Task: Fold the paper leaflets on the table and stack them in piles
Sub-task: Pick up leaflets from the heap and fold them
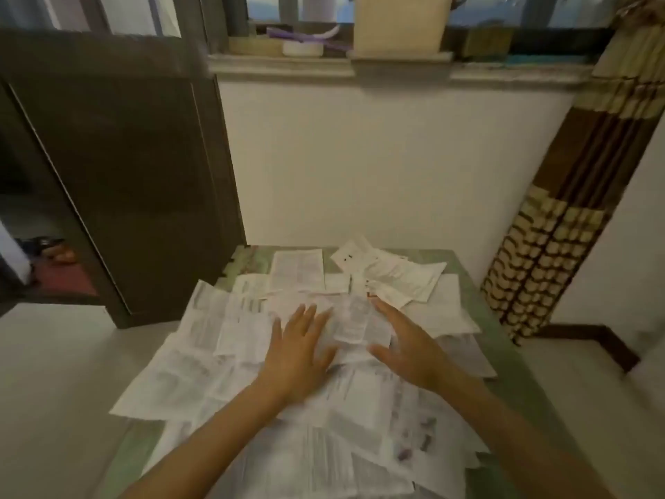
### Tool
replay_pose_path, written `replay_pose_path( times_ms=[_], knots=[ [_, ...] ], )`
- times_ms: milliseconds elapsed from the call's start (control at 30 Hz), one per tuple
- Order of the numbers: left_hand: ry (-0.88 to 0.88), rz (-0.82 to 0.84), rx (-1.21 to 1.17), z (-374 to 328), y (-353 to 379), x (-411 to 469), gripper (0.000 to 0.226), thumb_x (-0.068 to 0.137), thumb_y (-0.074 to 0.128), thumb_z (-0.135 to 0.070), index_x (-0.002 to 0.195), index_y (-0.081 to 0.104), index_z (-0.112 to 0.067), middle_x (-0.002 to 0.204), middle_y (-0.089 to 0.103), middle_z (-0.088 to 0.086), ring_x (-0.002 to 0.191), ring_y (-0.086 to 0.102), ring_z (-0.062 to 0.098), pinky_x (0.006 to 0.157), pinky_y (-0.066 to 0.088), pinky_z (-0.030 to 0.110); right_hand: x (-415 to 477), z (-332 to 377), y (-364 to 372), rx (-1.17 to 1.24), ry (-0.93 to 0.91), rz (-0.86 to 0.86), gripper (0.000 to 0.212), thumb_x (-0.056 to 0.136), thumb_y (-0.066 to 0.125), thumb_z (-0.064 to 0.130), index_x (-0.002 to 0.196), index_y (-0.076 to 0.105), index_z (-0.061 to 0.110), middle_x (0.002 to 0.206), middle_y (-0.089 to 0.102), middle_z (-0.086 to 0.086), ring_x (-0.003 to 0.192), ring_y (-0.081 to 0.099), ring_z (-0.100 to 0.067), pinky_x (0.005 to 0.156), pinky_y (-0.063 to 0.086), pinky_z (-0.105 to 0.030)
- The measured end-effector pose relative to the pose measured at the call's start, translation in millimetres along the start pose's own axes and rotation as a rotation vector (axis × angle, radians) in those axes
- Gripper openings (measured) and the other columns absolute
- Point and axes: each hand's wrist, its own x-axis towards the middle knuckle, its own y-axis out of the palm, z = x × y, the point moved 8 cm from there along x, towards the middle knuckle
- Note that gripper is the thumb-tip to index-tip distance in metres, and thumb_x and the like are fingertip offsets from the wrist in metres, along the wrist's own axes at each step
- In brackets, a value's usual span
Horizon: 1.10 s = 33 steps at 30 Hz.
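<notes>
Several white printed paper leaflets (pixel 201 354) lie spread and overlapping over a green table (pixel 464 271). A narrow folded leaflet (pixel 354 318) lies in the middle, between my hands. My left hand (pixel 300 351) lies flat on the papers just left of it, fingers straight and spread. My right hand (pixel 406 343) is just right of it, fingers straight, thumb out; whether it touches the paper I cannot tell. A small heap of folded leaflets (pixel 392 273) sits at the far right of the table, and one flat leaflet (pixel 297 270) at the far middle.
The table stands against a white wall (pixel 378 156) under a windowsill (pixel 288 64). A dark open door (pixel 126 167) is at the left. A brown patterned curtain (pixel 554 246) hangs at the right. Pale floor surrounds the table.
</notes>
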Motion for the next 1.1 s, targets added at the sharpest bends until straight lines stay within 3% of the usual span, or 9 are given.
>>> replay_pose_path(
  times_ms=[133, 267, 433, 533, 633, 733, 867, 1000, 1100],
  knots=[
    [-0.015, -0.026, -0.010, 16.9, 46.4, -25.4, 0.094, 0.074, -0.009, -0.078, 0.150, 0.008, -0.027, 0.159, -0.005, -0.003, 0.145, -0.009, 0.013, 0.113, -0.012, 0.042, -5.0, -23.9, 38.2, -0.029, 0.000, -0.078, 0.058, 0.094, 0.054, 0.027, 0.146, 0.028, 0.021, 0.150, 0.029, 0.004, 0.140, 0.024, -0.013, 0.109, 0.016, -0.018],
    [0.013, -0.023, 0.058, 18.7, 46.5, -48.1, 0.118, 0.054, -0.037, -0.076, 0.150, 0.009, -0.026, 0.159, -0.003, -0.002, 0.145, -0.008, 0.015, 0.112, -0.015, 0.038, -12.6, -11.1, 46.4, -0.226, -0.125, -0.093, 0.044, 0.092, 0.046, 0.039, 0.128, 0.055, 0.016, 0.153, 0.025, -0.011, 0.143, 0.021, -0.025, 0.118, 0.013, -0.038],
    [-0.025, 0.026, 0.058, 5.0, 32.4, -67.3, 0.064, 0.095, 0.014, -0.057, 0.151, 0.010, -0.025, 0.159, -0.002, -0.001, 0.145, -0.010, 0.014, 0.116, -0.010, 0.039, -12.3, -11.8, 59.4, -0.476, -0.008, 0.053, 0.068, 0.094, 0.020, 0.057, 0.147, 0.027, 0.015, 0.158, 0.010, -0.005, 0.145, 0.006, -0.018, 0.117, -0.001, -0.034],
    [-0.018, -0.031, -0.039, -3.2, 18.1, -83.3, 0.078, 0.083, 0.007, -0.066, 0.149, 0.016, -0.026, 0.158, 0.005, -0.003, 0.145, -0.001, 0.011, 0.113, -0.006, 0.026, -15.5, -3.1, 50.6, -0.527, 0.015, 0.029, 0.060, 0.100, 0.026, 0.044, 0.149, 0.019, 0.009, 0.158, 0.011, -0.004, 0.145, 0.006, -0.017, 0.116, -0.002, -0.033],
    [-0.092, -0.179, -0.393, -5.6, 1.4, -97.7, 0.055, 0.096, 0.035, -0.049, 0.144, 0.030, -0.024, 0.154, 0.025, -0.002, 0.140, 0.022, 0.010, 0.102, 0.011, 0.011, -34.9, 27.5, 35.8, -0.573, -0.103, -0.108, 0.059, 0.100, 0.028, 0.043, 0.149, 0.015, 0.011, 0.158, 0.010, -0.003, 0.145, 0.005, -0.016, 0.115, -0.005, -0.029],
    [-0.140, -0.290, -0.733, -12.9, -7.4, -108.4, 0.054, 0.093, 0.049, -0.039, 0.143, 0.030, -0.027, 0.148, 0.033, -0.010, 0.131, 0.032, 0.003, 0.100, 0.020, 0.012, -71.1, 55.5, 32.5, -0.506, -0.218, -0.169, 0.069, 0.094, 0.017, 0.053, 0.149, 0.016, 0.012, 0.158, 0.008, 0.000, 0.145, 0.004, -0.015, 0.109, -0.015, -0.018],
    [-0.009, -0.457, -0.766, -37.3, -31.1, -126.2, 0.062, 0.087, 0.062, -0.035, 0.135, 0.022, -0.041, 0.138, 0.027, -0.026, 0.124, 0.029, -0.011, 0.100, 0.019, 0.008, -133.9, 94.3, 20.2, -0.507, -0.425, -0.310, 0.054, 0.095, 0.028, 0.040, 0.131, 0.048, 0.006, 0.141, 0.047, -0.007, 0.133, 0.032, -0.019, 0.114, 0.005, -0.023],
    [-0.250, -0.026, -1.723, -52.4, -6.2, -141.7, 0.049, 0.085, 0.043, -0.054, 0.115, 0.054, -0.018, 0.123, 0.061, 0.008, 0.105, 0.061, 0.023, 0.094, 0.045, 0.037, -181.1, 111.3, 37.4, -0.666, -0.609, -0.309, 0.046, 0.088, 0.037, 0.030, 0.124, 0.055, 0.007, 0.136, 0.053, -0.008, 0.127, 0.039, -0.021, 0.110, 0.020, -0.033],
    [-0.380, 0.106, -2.055, -56.9, 4.8, -159.6, 0.033, 0.095, 0.044, -0.034, 0.103, 0.061, -0.006, 0.094, 0.071, 0.019, 0.079, 0.070, 0.031, 0.070, 0.057, 0.042, -198.6, 109.7, 58.1, -0.765, -0.677, -0.216, 0.047, 0.083, 0.041, 0.024, 0.124, 0.059, 0.008, 0.139, 0.050, -0.007, 0.129, 0.044, -0.022, 0.109, 0.025, -0.037]
  ],
)
